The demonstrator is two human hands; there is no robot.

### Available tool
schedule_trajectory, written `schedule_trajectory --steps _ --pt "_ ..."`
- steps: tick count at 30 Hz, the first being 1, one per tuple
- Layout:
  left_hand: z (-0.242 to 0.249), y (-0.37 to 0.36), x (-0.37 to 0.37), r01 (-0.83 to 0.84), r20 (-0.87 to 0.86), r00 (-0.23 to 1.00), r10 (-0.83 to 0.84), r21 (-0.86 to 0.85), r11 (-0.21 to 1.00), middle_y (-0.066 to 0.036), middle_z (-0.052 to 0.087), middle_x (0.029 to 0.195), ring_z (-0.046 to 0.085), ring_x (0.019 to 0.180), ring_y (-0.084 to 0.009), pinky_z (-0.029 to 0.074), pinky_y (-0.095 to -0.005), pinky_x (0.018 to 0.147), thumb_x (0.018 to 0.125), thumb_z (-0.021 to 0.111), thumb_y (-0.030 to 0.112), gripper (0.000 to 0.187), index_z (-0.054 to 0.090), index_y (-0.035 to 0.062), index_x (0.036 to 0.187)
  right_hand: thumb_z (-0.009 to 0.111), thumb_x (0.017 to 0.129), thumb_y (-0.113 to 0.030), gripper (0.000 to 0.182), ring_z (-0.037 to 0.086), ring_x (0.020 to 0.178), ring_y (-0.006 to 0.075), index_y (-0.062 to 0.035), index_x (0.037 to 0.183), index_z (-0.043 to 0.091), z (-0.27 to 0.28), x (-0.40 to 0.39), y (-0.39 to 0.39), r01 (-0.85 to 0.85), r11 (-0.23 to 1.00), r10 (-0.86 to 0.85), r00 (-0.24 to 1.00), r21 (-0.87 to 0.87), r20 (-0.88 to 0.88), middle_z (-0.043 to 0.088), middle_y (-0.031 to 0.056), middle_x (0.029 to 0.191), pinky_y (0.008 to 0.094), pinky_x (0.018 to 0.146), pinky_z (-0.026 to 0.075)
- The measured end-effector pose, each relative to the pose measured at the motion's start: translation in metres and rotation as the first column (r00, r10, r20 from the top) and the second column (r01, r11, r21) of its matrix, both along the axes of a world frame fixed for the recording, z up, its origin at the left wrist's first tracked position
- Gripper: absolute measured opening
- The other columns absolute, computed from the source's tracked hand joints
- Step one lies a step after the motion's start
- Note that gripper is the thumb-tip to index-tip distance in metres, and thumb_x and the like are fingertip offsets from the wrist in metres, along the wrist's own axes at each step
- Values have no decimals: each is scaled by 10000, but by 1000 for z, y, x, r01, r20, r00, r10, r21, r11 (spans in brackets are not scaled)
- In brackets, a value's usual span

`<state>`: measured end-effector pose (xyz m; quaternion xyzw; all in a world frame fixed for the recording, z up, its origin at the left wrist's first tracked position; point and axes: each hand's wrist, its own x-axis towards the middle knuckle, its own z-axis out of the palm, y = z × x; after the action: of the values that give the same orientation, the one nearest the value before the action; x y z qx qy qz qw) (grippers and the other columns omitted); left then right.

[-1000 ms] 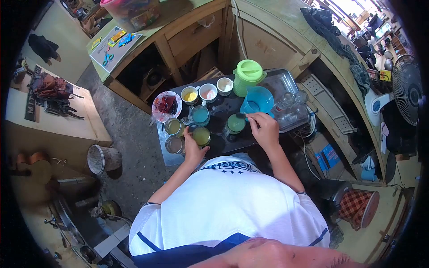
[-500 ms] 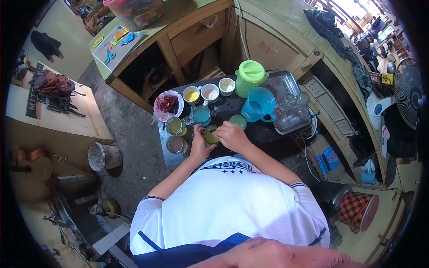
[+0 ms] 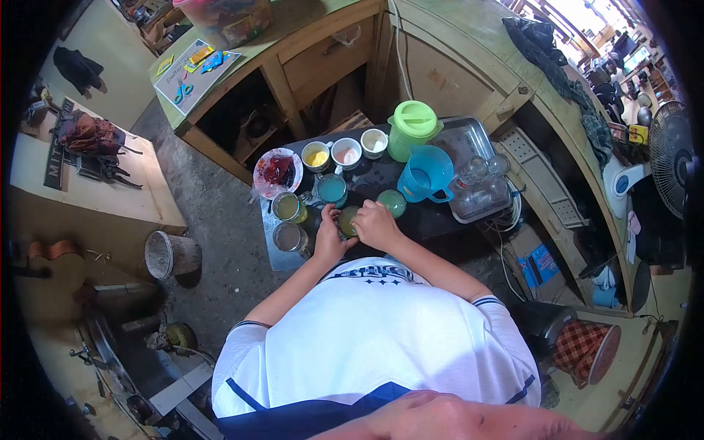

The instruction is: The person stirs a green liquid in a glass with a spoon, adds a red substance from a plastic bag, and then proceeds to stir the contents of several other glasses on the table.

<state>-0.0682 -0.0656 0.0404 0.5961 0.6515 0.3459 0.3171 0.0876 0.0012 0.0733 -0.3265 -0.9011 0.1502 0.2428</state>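
Observation:
My left hand [image 3: 325, 239] wraps the near side of a glass of yellow-green liquid [image 3: 347, 220] on a small dark table [image 3: 374, 178]. My right hand [image 3: 377, 224] hovers over that glass's right rim, fingers pinched together on what looks like a thin spoon, mostly hidden. A glass of green liquid [image 3: 393, 202] stands just right of my right hand. A teal drink [image 3: 331, 188] sits behind the held glass. Two more glasses [image 3: 287, 208] [image 3: 287, 237] stand to the left.
At the back are three small cups [image 3: 345, 153], a plate of red pieces [image 3: 276, 170], a blue jug [image 3: 424, 174] and a green-lidded jug [image 3: 413, 129]. A metal tray [image 3: 470, 140] holds empty glasses [image 3: 480, 173]. Wooden counters surround the table; a fan [image 3: 669, 150] stands at right.
My right hand left the green glass and moved left to the yellow-green glass. My left hand stayed on that glass. Little changed in the last half second.

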Motion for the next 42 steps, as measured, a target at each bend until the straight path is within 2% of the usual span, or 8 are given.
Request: schedule_trajectory --steps 2,12,14,30,32,36,39,42 --pt "0 -1 0 9 1 1000 -9 5 1000 -204 565 1144 586 1055 -357 476 -394 893 569 856 98 980 237 -11 1321 659 704 -150 101 581 784 246 -64 690 710 -7 -1 1 -46 986 31 995 -162 -92 647 67 719 395 691 458" --pt "0 0 0 2 20 1000 -2 -1 1000 -202 564 1155 581 1062 -354 472 -390 895 570 861 107 962 256 -11 1308 668 713 -159 116 594 780 252 -52 704 711 -8 -1 2 42 998 -44 997 -44 -65 655 84 733 394 704 466" --pt "1 0 0 5 1 1000 -5 -8 1000 -200 565 1157 582 1063 -352 473 -389 896 570 862 105 965 254 -9 1310 656 726 -143 113 596 781 263 -42 700 698 -11 0 4 -44 980 31 997 -195 -70 647 87 738 400 705 484" --pt "3 0 2 3 -34 999 -3 3 1000 -196 566 1146 588 1047 -348 475 -382 889 561 855 81 974 250 -26 1317 632 751 -130 113 623 760 282 -38 697 670 0 -5 4 72 991 -84 992 -115 -99 645 111 743 406 675 522" --pt "5 -1 2 5 -35 999 -5 -1 1000 -197 566 1146 588 1046 -348 475 -382 889 558 855 79 976 251 -27 1317 640 766 -143 116 621 764 285 -39 744 686 -12 -4 4 64 981 -62 998 -184 19 644 98 753 404 672 506" --pt "3 0 2 12 -51 999 -10 23 1000 -200 566 1143 589 1039 -346 474 -380 888 552 856 74 978 255 -29 1317 639 760 -151 137 631 762 297 -27 723 683 -1 -7 3 94 987 -107 989 -128 -101 650 111 744 418 673 512" --pt "5 1 3 2 -15 1000 -2 -5 1000 -201 567 1136 591 1032 -344 474 -378 886 549 857 74 980 258 -27 1317 631 761 -137 120 625 753 293 -33 720 673 -10 -7 2 102 974 -86 993 -203 83 627 112 729 413 662 519" --pt "6 0 3 2 -20 1000 -2 2 1000 -201 569 1127 593 1026 -347 476 -380 877 545 860 76 977 265 -23 1313 635 751 -148 138 636 759 305 -22 716 678 -4 -7 4 97 985 -113 987 -145 -111 640 126 737 419 676 524"
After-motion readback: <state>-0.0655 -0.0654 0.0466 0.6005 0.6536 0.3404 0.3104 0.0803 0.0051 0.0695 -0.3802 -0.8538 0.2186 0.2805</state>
